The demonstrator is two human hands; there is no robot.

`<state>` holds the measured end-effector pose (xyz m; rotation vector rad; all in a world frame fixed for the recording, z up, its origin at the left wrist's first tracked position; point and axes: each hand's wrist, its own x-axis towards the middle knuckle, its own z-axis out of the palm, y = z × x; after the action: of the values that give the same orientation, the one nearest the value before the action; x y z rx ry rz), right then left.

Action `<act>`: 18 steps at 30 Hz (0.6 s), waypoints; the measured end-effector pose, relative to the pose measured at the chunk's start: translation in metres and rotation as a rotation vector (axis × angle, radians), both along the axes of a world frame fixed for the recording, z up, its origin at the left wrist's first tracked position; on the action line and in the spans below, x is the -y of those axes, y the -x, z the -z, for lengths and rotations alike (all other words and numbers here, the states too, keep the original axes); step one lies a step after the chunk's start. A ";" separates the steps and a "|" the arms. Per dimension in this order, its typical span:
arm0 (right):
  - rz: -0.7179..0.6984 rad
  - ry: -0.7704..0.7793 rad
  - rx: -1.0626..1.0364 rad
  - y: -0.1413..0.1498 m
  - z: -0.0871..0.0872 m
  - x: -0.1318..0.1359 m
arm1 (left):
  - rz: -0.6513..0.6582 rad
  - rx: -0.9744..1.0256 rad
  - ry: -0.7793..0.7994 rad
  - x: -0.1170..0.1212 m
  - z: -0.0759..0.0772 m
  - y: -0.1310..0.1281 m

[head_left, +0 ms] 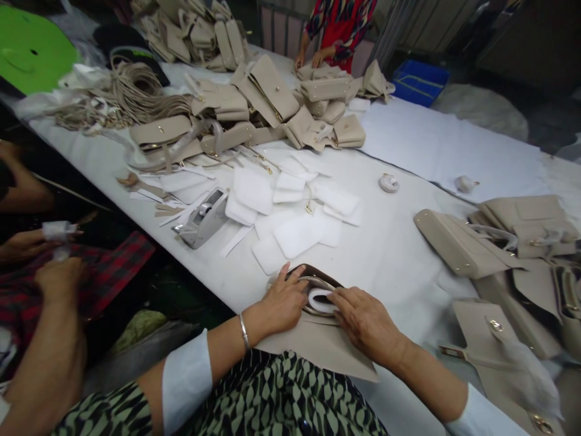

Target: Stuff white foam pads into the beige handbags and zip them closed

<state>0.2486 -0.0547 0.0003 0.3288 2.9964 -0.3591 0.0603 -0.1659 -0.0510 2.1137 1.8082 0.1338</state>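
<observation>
Left hand (287, 300) presses the near bag's (313, 346) opening, fingers spread. Right hand (363, 315) grips a curled white pad (321, 301) inside it. The bag lies at the table's (385, 242) near edge, flap toward the wearer; loose white pads (297, 233) lie beyond.

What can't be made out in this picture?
All in the head view:
Bottom of the held handbag: hidden by its walls, the white roll, left hand and right hand.
Head of the person opposite: cut off by the top edge.
Lettering on the black cap: blurred, too small.
Rightmost handbags: cut off by the right edge.
</observation>
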 end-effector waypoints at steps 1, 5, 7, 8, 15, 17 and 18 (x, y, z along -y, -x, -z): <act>0.015 0.017 0.002 0.000 0.001 0.006 | -0.003 0.004 -0.007 0.001 0.001 0.000; 0.015 -0.057 0.075 0.012 0.011 0.021 | -0.014 0.014 -0.036 0.003 0.002 0.000; -0.034 -0.088 0.152 0.020 0.013 0.019 | -0.005 0.010 -0.046 0.003 0.002 -0.001; -0.080 -0.097 0.195 0.023 0.012 0.016 | -0.003 0.005 -0.052 0.003 0.002 -0.001; -0.234 -0.117 0.337 0.031 -0.001 0.000 | 0.007 -0.030 -0.104 0.007 -0.002 0.004; -0.133 -0.073 0.358 0.034 0.000 0.006 | 0.028 -0.008 -0.097 0.009 -0.002 0.006; -0.064 -0.053 0.372 0.036 0.001 0.011 | 0.034 0.001 -0.095 0.010 -0.002 0.007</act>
<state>0.2130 -0.0653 -0.0010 0.2685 2.6467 -0.1881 0.0531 -0.1757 -0.0495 2.2073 1.7974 0.2153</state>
